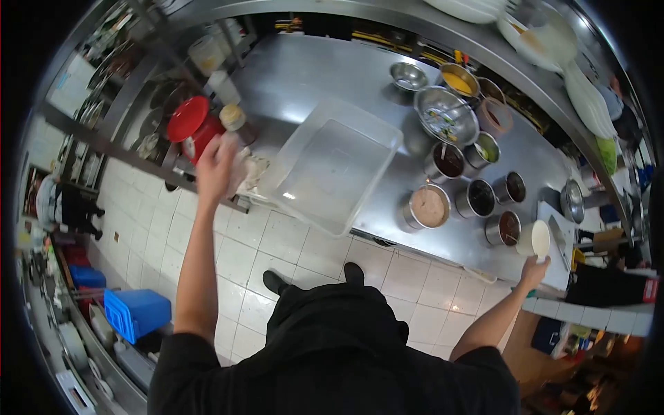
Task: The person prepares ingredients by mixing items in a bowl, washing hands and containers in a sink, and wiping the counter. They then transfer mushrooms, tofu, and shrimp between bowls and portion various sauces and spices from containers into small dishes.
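My left hand (217, 168) is raised by the table's left end, fingers curled around something pale and blurred that I cannot make out. Just behind it are a red container (190, 123) and a bottle with a yellowish cap (233, 116). My right hand (533, 273) holds a white jug (535, 240) at the right, beside a metal pot of dark red sauce (503, 229). Between my hands, a large translucent plastic tub (333, 166) lies at the front edge of the steel table (290, 66).
Several metal pots stand at the right, one with pinkish sauce (429, 207). Behind them is a mixing bowl (446, 116) with utensils. A steel shelf (332, 10) runs overhead. A blue bin (138, 312) is at the lower left. Another person (66, 205) stands at the far left.
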